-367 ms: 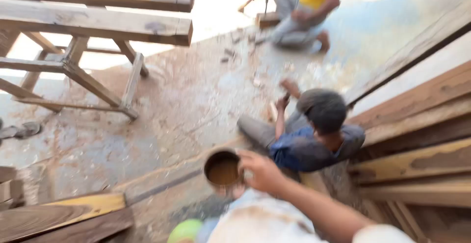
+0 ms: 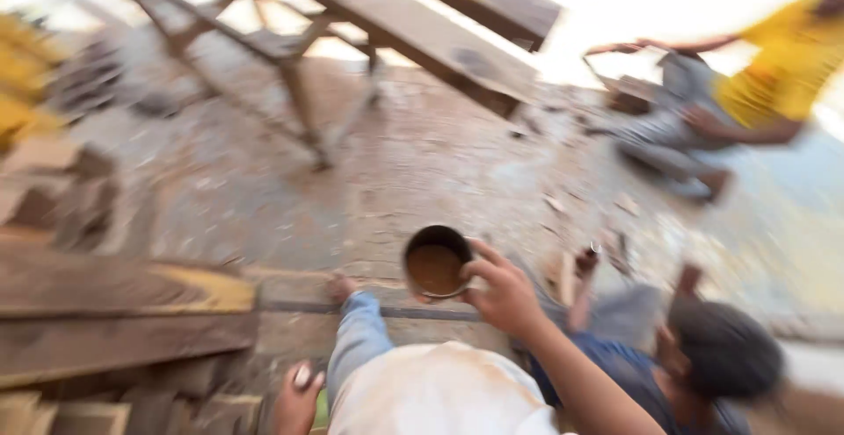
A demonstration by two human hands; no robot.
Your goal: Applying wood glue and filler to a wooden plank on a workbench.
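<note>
Denim and white cloth: the wearer's own lap fills the bottom edge, one jeans leg (image 2: 360, 338) stretching forward to a bare foot (image 2: 341, 287) on the floor.
Left hand: the left hand (image 2: 297, 400) hangs low beside that leg, near a stack of planks (image 2: 114, 312). A small pale shape shows at its fingertips, but blur hides whether the fingers grip it or how far they are curled.
Right hand: the right hand (image 2: 501, 294) reaches out in front, fingers wrapped around the near side of a metal cup (image 2: 435, 264) and thumb over its rim. The grasp looks firm.
Cup: it is held in the air above the floor just past the foot, mouth up and near level, with brown liquid well up inside.
Step in hand: by the look of it, the filled cup is being carried or held out, not set down.
Next move: any shift of the cup calls for a level wrist and a slow arm, since the liquid sits high and could slop over.
Co-worker: a person in a blue shirt (image 2: 703, 356) sits just to the right, head bent, hands at something on the ground.
Floor: the dusty, stained concrete floor (image 2: 422, 163) is littered with chips.
Beyond: a wooden trestle bench (image 2: 396, 22) stands across the top — and a person in a yellow shirt (image 2: 782, 75) crouches at far right in glare.
</note>
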